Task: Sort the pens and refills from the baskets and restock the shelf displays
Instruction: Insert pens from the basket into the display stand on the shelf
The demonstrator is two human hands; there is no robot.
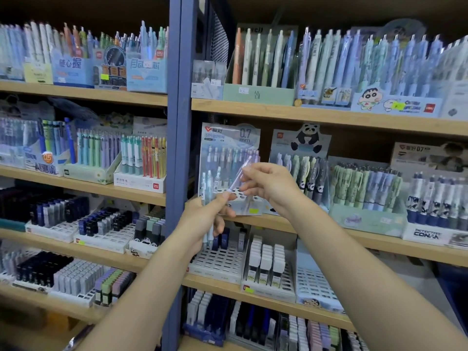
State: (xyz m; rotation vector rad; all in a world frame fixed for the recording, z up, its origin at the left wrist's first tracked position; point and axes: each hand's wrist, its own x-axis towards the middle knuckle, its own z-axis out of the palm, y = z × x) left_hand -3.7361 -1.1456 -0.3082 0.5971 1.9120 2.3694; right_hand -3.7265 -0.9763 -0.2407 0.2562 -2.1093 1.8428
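Observation:
My left hand (206, 219) grips a small bunch of pale blue and clear pens (209, 184) upright in front of the 0.7 mm pen display (229, 138) on the middle shelf. My right hand (268, 184) pinches a single pale lilac pen (240, 173), tilted, its lower tip near my left thumb. The display's holed base (239, 192) sits just behind both hands, with several pens standing at its back.
A blue upright post (177, 148) divides the shelving. A panda pen display (301, 158) stands right of the 0.7 mm one. White slotted trays of lead refill cases (266, 262) fill the shelf below. Wooden shelf edges (329, 115) run above and below.

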